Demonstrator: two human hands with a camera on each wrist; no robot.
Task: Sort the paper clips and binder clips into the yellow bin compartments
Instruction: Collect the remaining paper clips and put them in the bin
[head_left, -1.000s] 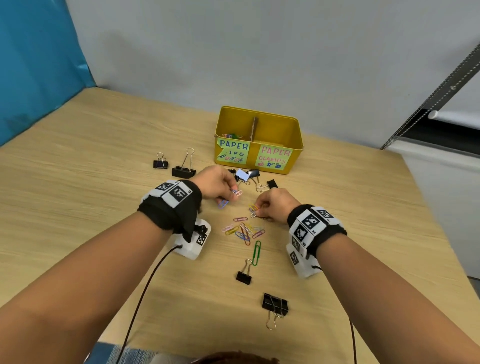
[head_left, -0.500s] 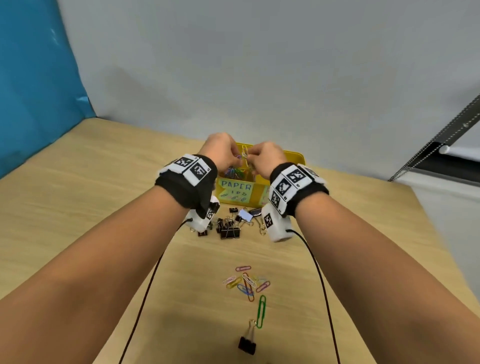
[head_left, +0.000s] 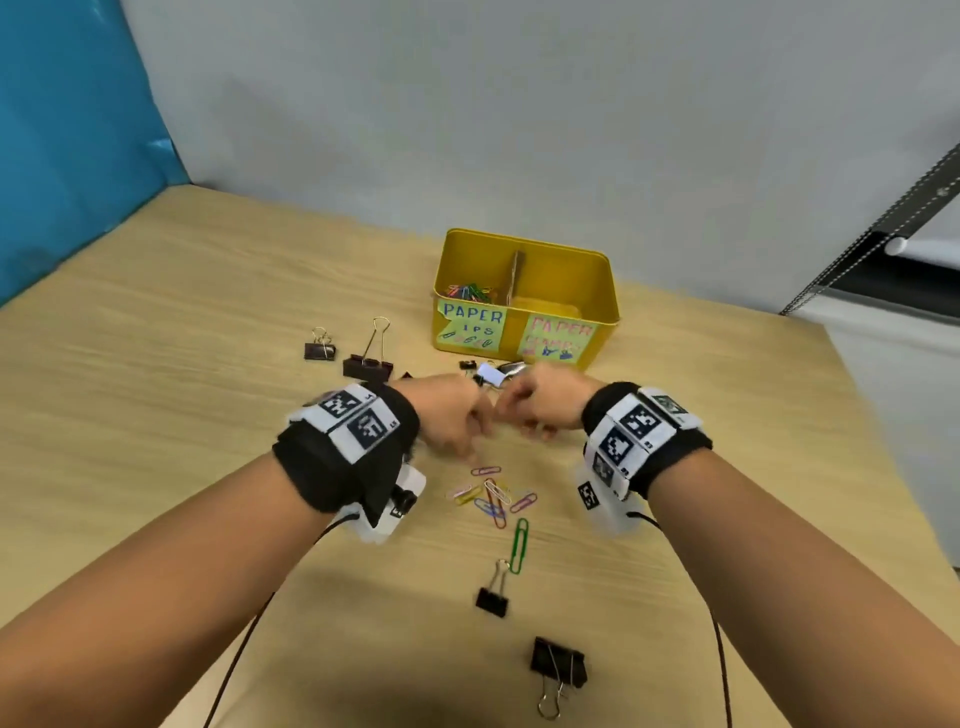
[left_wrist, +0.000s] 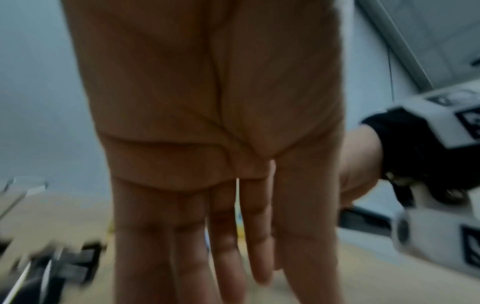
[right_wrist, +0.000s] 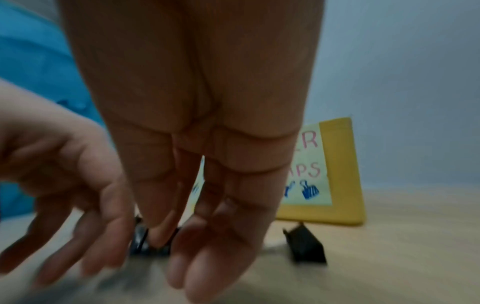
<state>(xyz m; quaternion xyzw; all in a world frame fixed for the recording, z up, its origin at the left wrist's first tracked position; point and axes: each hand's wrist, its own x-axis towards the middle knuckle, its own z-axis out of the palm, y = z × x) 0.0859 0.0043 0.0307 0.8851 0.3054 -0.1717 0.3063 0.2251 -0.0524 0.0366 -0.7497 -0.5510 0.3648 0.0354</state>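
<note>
Half a second ago both hands were raised over the yellow bin's left compartment; now they have come back down to the counter (head_left: 156, 364), in front of the bin.

Head view: the left hand (head_left: 452, 415) and right hand (head_left: 540, 402) sit knuckle to knuckle just short of the yellow bin (head_left: 602, 291). Coloured paper clips already lie in its left compartment, under the "PAPER ..IPS" label; the right compartment looks empty. The hands likely returned here because unsorted stock lies on both sides of them: a small cluster of binder clips (head_left: 491, 371) just beyond the fingertips and the loose paper clips (head_left: 493, 496) just behind the wrists. Further binder clips lie left of the bin and near the front edge, beside a long green paper clip (head_left: 519, 545).

Left wrist view: the left hand's fingers (left_wrist: 228, 242) hang straight and loose, grasping nothing, above bare counter. Blurred dark binder clips lie off to their left, apart from them.

Right wrist view: the right hand's fingers (right_wrist: 197, 267) also hang relaxed and empty. A dark binder clip shows through the gap just behind them, near the tips, but contact cannot be told. Another black binder clip (right_wrist: 306, 246) stands to the right, before the bin's pink label.
</note>
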